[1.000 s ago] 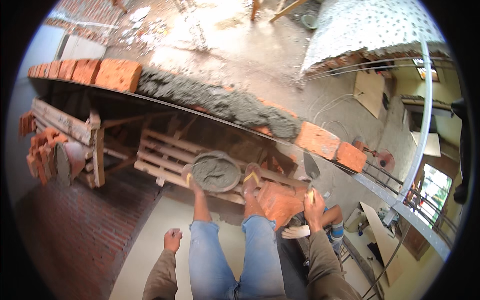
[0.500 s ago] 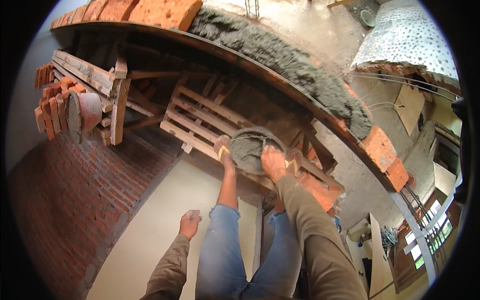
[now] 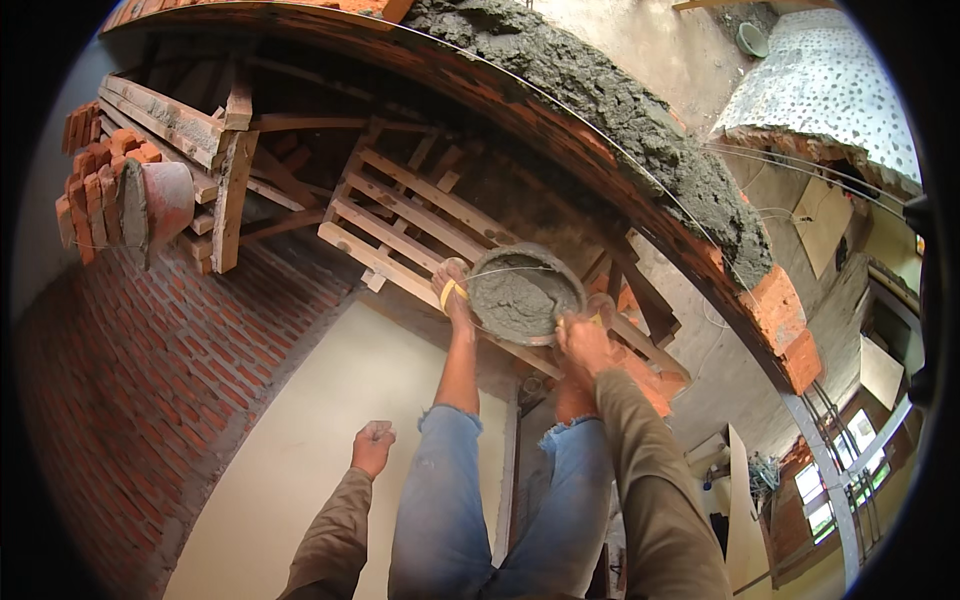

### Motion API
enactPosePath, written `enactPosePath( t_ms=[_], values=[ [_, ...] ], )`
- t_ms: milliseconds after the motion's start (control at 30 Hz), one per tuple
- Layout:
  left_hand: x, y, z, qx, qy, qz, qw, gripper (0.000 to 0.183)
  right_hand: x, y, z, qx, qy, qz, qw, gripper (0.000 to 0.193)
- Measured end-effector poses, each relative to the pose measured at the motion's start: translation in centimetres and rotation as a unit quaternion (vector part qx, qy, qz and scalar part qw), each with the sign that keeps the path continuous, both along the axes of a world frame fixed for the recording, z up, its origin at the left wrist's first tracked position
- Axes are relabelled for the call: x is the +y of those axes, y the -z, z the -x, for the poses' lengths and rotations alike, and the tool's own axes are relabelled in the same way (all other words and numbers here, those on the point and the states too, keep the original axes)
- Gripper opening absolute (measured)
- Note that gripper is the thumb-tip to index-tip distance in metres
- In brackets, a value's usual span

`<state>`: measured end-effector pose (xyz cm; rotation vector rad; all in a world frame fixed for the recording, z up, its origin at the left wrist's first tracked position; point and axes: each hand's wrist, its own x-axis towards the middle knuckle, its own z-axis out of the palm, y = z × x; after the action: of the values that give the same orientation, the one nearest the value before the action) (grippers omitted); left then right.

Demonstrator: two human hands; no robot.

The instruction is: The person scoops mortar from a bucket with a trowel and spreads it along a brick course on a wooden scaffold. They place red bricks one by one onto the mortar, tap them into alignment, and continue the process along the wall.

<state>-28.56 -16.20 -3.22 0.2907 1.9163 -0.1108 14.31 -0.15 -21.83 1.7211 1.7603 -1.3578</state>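
Between my feet a round bucket (image 3: 524,337) of wet grey mortar (image 3: 515,300) sits on a slatted wooden platform (image 3: 400,238), a thin wire handle lying across its top. My right hand (image 3: 587,345) is closed at the bucket's right rim, beside my right foot. Whatever it grips is hidden by the fingers. Away from the bucket, my left hand (image 3: 372,447) hangs at the left of my knee, fingers curled, with nothing visible in it. Beyond the platform, a thick bed of mortar (image 3: 600,95) covers the top of a brick wall (image 3: 560,120), with a string along its edge.
Orange bricks (image 3: 775,305) top the wall's right end. At left, a mortar-crusted bucket (image 3: 165,203) lies tipped beside stacked bricks (image 3: 90,195) and a timber frame (image 3: 235,190). More bricks (image 3: 640,375) lie right of my feet. Steel bars (image 3: 850,470) stand at far right.
My right hand has moved from over the mortar to the bucket's right rim, uncovering more mortar. The view has shifted slightly. My left hand stays curled at my side.
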Motion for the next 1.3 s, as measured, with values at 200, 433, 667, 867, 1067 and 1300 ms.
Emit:
enactPosePath(
  t_ms=[200, 433, 667, 867, 1067, 1300],
  values=[
    [1.5, -0.6, -0.5, 0.001, 0.015, 0.002, 1.000, 0.042, -2.3, 2.3, 2.9, 0.068, 0.034, 0.055, 0.996, 0.038],
    [1.6, 0.7, -0.7, 0.002, 0.052, -0.021, 0.998, 0.039, -3.9, 2.8, 1.7, 0.094, 0.052, 0.040, 0.993, 0.042],
    [2.4, 0.9, -2.7, 0.000, 0.035, -0.024, 0.999, 0.037, -4.2, 3.3, 1.7, 0.096, 0.070, 0.085, 0.989, 0.039],
    [3.6, 0.5, -3.9, -0.002, 0.051, -0.039, 0.998, 0.037, -3.2, 3.7, 0.9, 0.154, 0.123, 0.176, 0.964, 0.038],
    [3.6, 0.0, -4.6, 0.004, 0.067, -0.046, 0.997, 0.036, -3.5, 2.7, -1.3, 0.204, 0.135, 0.132, 0.961, 0.035],
    [3.6, -0.1, -6.7, -0.008, 0.078, -0.047, 0.996, 0.035, -1.1, -3.7, -4.6, 0.200, 0.155, 0.166, 0.953, 0.032]
  ],
)
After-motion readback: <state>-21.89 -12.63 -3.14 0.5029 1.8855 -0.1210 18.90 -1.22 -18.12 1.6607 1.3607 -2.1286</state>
